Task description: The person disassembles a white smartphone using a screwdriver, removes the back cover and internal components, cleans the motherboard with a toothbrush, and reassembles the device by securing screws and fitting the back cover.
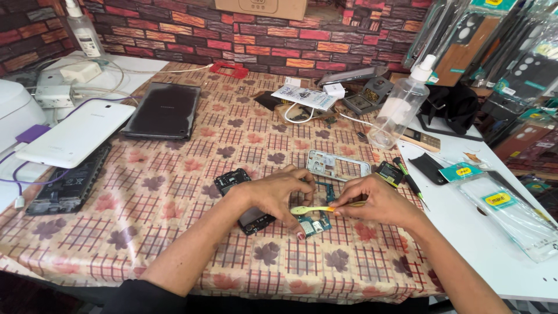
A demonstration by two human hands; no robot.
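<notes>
- While the left hand (273, 195) pins the circuit board (314, 225) to the desk (174, 192), the right hand (378, 200) pinches a yellow pry tool (311, 209) over it.
- Done, it seems: phone opened, its frame (337, 164) lying apart.
- Left: work on the board looks unfinished.
</notes>
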